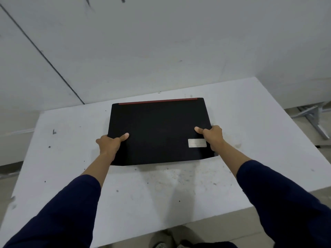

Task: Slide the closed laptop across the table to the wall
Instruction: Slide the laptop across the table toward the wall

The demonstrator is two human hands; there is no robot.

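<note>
Closed black laptop with red rear strip point(158, 131) lies flat mid-frame on the scuffed white worktop point(71, 158), far edge near the grey wall point(161, 51) but not touching. Left hand point(110, 144) and right hand point(212, 137) clamp its side edges, thumbs on the lid, other fingers hidden under the edges.

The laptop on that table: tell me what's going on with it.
A person grips a closed black laptop by its two sides, left hand and right hand, thumbs on the lid. It lies flat on the white table, red strip toward the wall, with bare tabletop between them.
</note>
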